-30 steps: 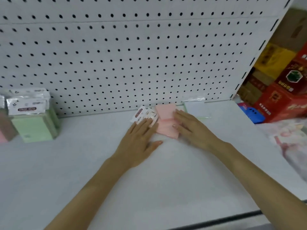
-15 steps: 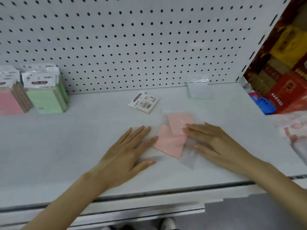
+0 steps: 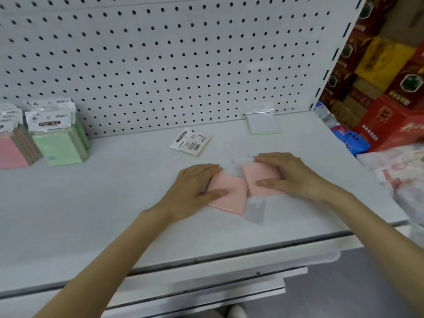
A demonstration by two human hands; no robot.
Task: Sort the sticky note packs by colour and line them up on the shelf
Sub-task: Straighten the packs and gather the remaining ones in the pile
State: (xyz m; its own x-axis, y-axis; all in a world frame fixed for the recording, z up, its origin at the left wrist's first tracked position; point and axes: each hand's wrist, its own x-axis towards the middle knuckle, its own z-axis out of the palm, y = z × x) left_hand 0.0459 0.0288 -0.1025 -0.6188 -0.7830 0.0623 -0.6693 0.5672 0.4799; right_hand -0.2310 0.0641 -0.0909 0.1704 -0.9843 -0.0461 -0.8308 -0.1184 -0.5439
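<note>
Left hand (image 3: 195,191) clasps left pink square film-wrapped sticky note pack (image 3: 231,196); right hand (image 3: 296,177) clasps matching right pink pack (image 3: 259,177); both mid white metal shelf (image 3: 91,214). Upright pink row (image 3: 9,154) at 9 o'clock. Risk: slick film flaps snag, packs slip in transfer.

1. Green pack (image 3: 57,148), far left: the white header card carries a dark red band reading "STICKY NOTE".
2. Loose pack (image 3: 190,142), centre: a similar red band and a barcode, but the print is too blurred to read.
3. Red boxes (image 3: 390,120), right: gold marks, unreadable.
</note>
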